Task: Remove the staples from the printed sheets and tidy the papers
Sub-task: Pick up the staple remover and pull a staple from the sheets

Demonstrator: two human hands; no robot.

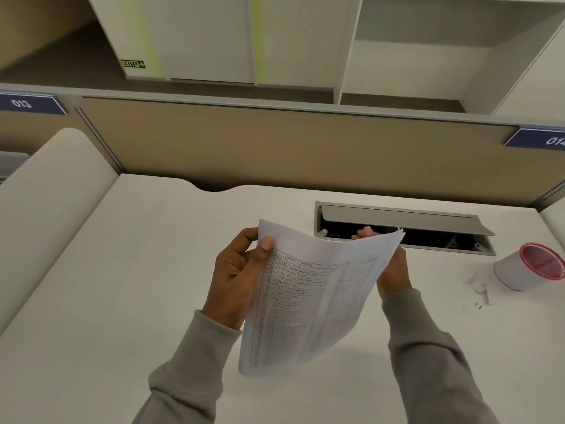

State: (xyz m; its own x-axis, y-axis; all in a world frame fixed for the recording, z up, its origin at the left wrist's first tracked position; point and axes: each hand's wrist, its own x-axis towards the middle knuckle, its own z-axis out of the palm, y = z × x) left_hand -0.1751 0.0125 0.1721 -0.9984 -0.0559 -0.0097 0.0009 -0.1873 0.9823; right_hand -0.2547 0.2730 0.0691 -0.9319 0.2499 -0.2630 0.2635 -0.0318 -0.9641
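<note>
I have the printed sheets [318, 295] up off the desk [122, 301], held in the air just in front of the open cable hatch [403, 221], with the printed table facing me and the pages bowed through the middle. My left hand [238, 270] pinches the top-left corner, thumb [266, 243] on the front page and the other fingers behind. My right hand [394, 273] grips the opposite edge from behind, one fingertip [365, 231] showing over the top. So both hands are closed on the paper.

I read this as the inspecting step: finding where the pages are pinned. No staple shows on the front page from this angle, and the top-right corner, where the page edges fan apart, is the place I would check first.

To do it well, I would flatten the bow, bring that corner toward the camera, and keep the left pinch firm. That way the pages stay squared while the right fingers work the corner.

To the right of the hatch, a white cup with a pink rim [526, 267] lies on its side. Paper scraps [486, 286] sit beside it, along with a tiny metal bit [478, 306] that may be a pulled staple. Any staple I free should go there.
</note>
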